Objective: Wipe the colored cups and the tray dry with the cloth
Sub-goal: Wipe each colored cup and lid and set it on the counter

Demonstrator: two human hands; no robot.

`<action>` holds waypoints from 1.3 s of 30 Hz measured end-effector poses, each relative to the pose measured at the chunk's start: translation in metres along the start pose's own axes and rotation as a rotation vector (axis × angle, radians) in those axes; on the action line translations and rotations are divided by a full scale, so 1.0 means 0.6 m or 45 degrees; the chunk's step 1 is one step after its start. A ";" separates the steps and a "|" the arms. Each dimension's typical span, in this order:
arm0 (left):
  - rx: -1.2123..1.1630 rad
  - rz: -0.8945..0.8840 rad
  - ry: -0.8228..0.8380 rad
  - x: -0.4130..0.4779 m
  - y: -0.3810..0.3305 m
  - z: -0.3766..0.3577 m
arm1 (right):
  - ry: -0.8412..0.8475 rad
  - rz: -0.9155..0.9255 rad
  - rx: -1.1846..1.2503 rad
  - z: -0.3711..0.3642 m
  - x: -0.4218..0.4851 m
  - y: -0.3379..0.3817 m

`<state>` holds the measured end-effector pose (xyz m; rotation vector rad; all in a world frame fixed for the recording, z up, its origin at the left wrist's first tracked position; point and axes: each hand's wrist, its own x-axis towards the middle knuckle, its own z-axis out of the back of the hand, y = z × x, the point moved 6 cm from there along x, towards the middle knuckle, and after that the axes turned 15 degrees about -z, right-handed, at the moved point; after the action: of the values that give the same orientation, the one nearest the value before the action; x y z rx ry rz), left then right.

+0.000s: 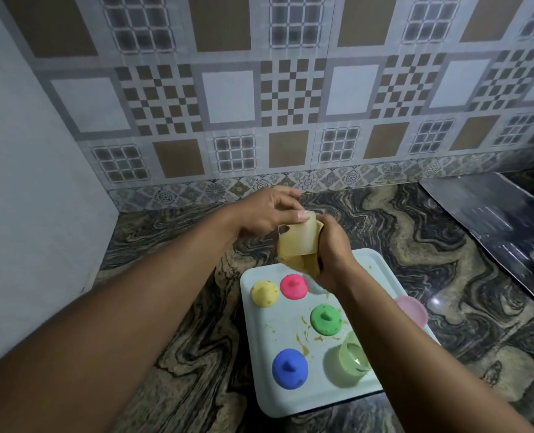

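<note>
Holding a translucent pale yellow plastic cup point(298, 237) above the far edge of a pale blue rectangular plastic tray point(261, 392), the person worked with both bare hands over a dark marble-patterned tabletop point(171, 245). The left hand point(267, 210) gripped the cup from above, its fingers point(300, 215) closed on the rim end, the thumb pressed on the cup's side. The right hand point(332, 254) was closed around a yellow-tan cloth point(303, 265), which wrapped the cup's lower part and was bunched beneath it.

On the tray lay four round dome-shaped pieces with small knobs on top: a yellow one point(264, 293) and a pink one point(294, 285) side by side near the far end, a green one point(325, 319) toward the middle, and a blue one point(290, 367) near the front left corner. A translucent pale green cup point(353, 357) lay tilted on the tray just right of the blue piece, partly hidden by the right forearm. A translucent pink cup point(412, 309) sat at the tray's right edge, also partly hidden; whether it rested on the tray or beside it could not be told. Yellowish smears and droplets point(303, 339) marked the tray's surface between the green and blue pieces. A patterned tiled wall point(290, 89) rose behind the tabletop.
</note>
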<state>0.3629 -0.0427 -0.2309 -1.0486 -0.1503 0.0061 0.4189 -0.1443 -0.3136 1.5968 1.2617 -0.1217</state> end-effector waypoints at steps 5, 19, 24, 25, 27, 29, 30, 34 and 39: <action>-0.179 0.041 -0.133 -0.023 0.035 0.006 | 0.194 -0.229 0.051 -0.020 -0.014 -0.025; -0.292 0.060 -0.260 -0.025 0.039 0.016 | 0.103 -0.097 0.161 -0.020 -0.005 -0.005; -0.130 -0.028 -0.172 -0.015 0.011 0.020 | 0.068 -0.099 0.118 -0.025 -0.005 -0.008; -0.135 -0.066 -0.171 -0.016 0.009 0.019 | 0.174 -0.193 0.171 -0.036 -0.014 -0.019; -0.229 -0.096 -0.204 -0.021 0.010 0.016 | 0.303 -0.272 0.219 -0.041 -0.023 -0.029; -0.383 -0.069 -0.304 -0.028 0.019 0.013 | 0.354 -0.285 0.277 -0.039 -0.023 -0.025; -0.420 -0.073 -0.367 -0.030 0.024 0.012 | 0.327 -0.263 0.331 -0.035 -0.022 -0.020; -0.157 -0.209 -0.509 -0.029 0.035 -0.002 | 0.155 -0.112 0.490 -0.016 -0.014 -0.001; 0.276 -0.305 -0.499 -0.045 0.039 -0.026 | -0.184 0.138 0.318 0.015 -0.015 0.027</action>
<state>0.3396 -0.0469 -0.2619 -0.7988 -0.6170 0.0108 0.4314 -0.1554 -0.3016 1.8315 1.0782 -0.3311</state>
